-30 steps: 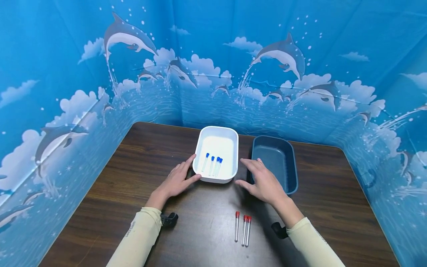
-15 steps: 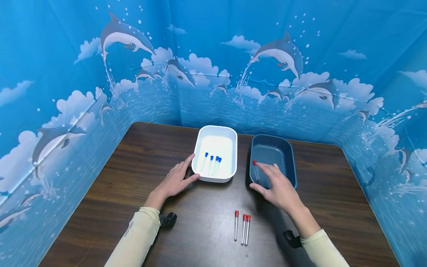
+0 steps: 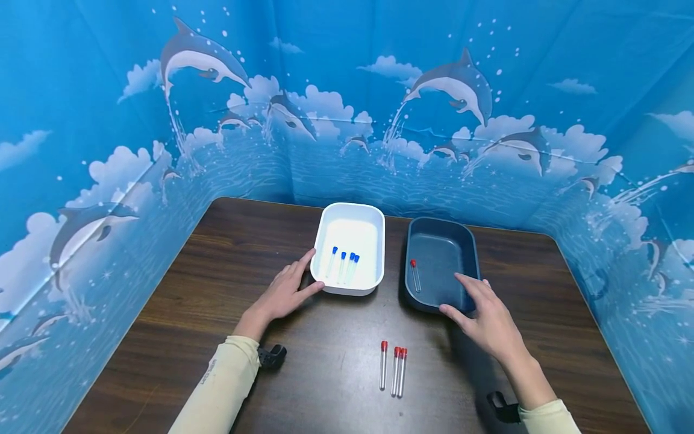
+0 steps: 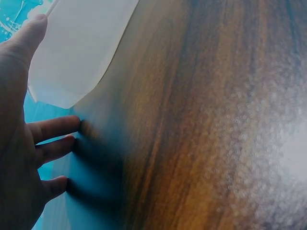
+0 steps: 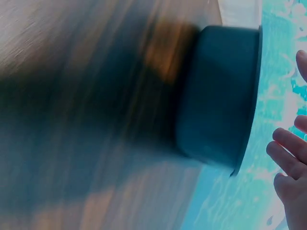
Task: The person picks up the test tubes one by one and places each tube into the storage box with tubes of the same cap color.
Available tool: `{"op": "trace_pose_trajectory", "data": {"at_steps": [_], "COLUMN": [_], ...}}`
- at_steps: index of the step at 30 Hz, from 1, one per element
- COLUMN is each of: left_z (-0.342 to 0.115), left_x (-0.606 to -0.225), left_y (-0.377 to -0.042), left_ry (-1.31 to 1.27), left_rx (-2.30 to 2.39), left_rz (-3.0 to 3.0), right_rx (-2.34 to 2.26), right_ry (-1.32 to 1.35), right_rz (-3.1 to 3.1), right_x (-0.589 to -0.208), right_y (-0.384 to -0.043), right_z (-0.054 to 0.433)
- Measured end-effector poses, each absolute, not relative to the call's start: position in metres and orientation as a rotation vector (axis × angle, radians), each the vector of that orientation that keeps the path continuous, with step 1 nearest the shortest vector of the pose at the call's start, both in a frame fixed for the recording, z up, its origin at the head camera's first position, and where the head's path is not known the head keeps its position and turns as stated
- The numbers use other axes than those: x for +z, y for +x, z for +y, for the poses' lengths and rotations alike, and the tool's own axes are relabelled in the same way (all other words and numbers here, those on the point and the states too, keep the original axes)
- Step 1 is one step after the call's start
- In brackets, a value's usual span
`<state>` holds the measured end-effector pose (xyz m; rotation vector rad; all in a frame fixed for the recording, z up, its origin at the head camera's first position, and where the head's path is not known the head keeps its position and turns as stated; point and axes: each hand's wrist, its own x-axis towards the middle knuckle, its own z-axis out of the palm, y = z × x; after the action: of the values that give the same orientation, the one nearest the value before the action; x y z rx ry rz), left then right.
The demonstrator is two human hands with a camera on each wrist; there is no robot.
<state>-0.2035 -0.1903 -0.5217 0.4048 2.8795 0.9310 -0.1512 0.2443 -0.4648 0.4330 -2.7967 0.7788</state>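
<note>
My left hand rests against the near left corner of a white tray, its thumb at the rim and its fingers spread along the side. Inside lie several clear test tubes with blue caps. Over the near right corner of a dark blue-grey tray is my right hand, thumb and fingers apart with nothing between them. A single red-capped test tube lies in that tray, toward its left side. In the right wrist view the fingers stand beyond the tray's rim.
On the dark wooden table, three red-capped test tubes lie in front of the trays, two of them side by side. A blue curtain printed with dolphins surrounds the table's far edges.
My right hand has moved right, from between the trays across the dark tray to its near right corner. A red-capped test tube now lies in that tray. The left hand stays put.
</note>
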Motion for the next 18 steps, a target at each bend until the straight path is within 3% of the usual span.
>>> {"op": "trace_pose_trajectory", "data": {"at_steps": [18], "left_z": [-0.191], "left_x": [-0.521], "left_y": [-0.203], "left_ry": [0.406], "left_rx": [0.927], "left_rz": [2.877], "right_rx": [0.88], "right_ry": [0.197], "right_rz": [-2.784], "right_x": [-0.5], "right_y": [-0.138], "right_z": [0.287]}}
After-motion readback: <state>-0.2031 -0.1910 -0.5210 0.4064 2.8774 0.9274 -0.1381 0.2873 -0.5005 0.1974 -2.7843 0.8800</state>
